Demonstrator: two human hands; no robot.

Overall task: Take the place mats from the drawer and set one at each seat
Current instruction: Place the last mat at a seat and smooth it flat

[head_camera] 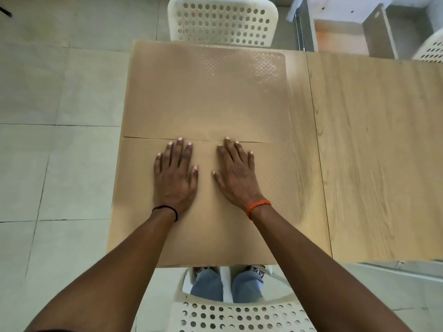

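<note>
Wooden desk [374,152] lies bare to the right. Two place mats cover its left end, edges meeting: far mat [206,92], near mat [206,226]. Left hand [176,174] and right hand [237,173] press flat, fingers spread, on the near mat.

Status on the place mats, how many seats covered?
Done: far mat lies flat before the far chair. In hand: left hand and right hand press the near mat flat at the near chair. Left: bare table by the right chair.
</note>
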